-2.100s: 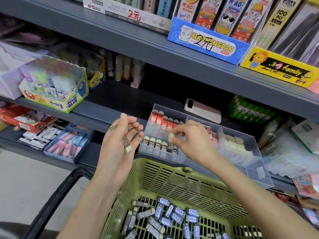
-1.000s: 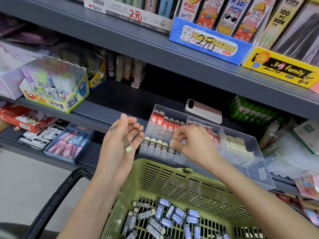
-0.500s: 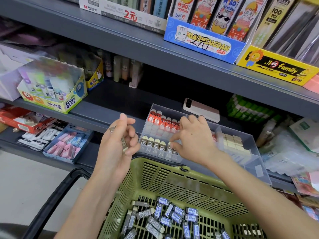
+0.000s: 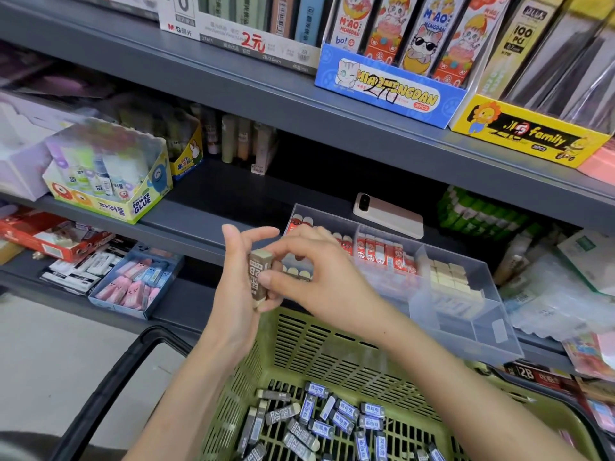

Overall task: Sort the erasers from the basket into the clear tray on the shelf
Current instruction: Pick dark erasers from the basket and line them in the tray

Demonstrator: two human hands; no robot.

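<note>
The left hand point(image 4: 238, 294) holds a brown eraser point(image 4: 259, 277) upright over the basket point(image 4: 332, 344)'s far rim. The right hand point(image 4: 326, 284)'s fingers point(image 4: 283, 280) pinch it. If the pinch slips in the handover, the eraser would likely fall into the basket, short of the tray point(image 4: 466, 327) at the shelf point(image 4: 206, 224)'s front edge.

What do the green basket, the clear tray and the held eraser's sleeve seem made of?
The green basket looks like matt moulded plastic, with slotted walls. The clear tray seems hard, frosted plastic; contents show through. The held eraser has a sleeve probably of printed paper, brown with "2B".
</note>
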